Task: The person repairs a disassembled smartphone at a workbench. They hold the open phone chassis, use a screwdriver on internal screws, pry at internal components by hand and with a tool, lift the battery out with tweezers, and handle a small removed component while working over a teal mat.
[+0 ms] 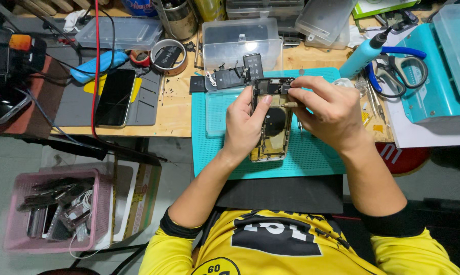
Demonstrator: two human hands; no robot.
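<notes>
**Two hands work on an opened phone**

Far to the left, on the floor, sits a pink basket (16, 214) full of old phone parts and wires. Above it, on the wooden counter (176, 109), a whole black phone (116, 97) lies face up on a grey mat (148, 104). A red wire (94, 66) runs down beside that phone. A roll of tape (168, 56) sits near the mat's top corner.

In the middle lies a teal mat (311, 153). The left hand (244, 127) is over it. Its fingers are curled around the left side of the opened phone (273, 127), and its thumb presses on the top edge. The phone has no back cover, so its gold and black insides show. It is held just above the teal mat, in front of the person's chest.

The right hand (329, 112) is closed in a pinch on a small tool (290, 104). The tool's tip touches the top part of the opened phone.

Behind the hands stands a clear plastic box (240, 40) with small phone parts in front of it. To the right lie a light blue bottle (362, 56) and scissors (400, 71) with blue handles.
</notes>
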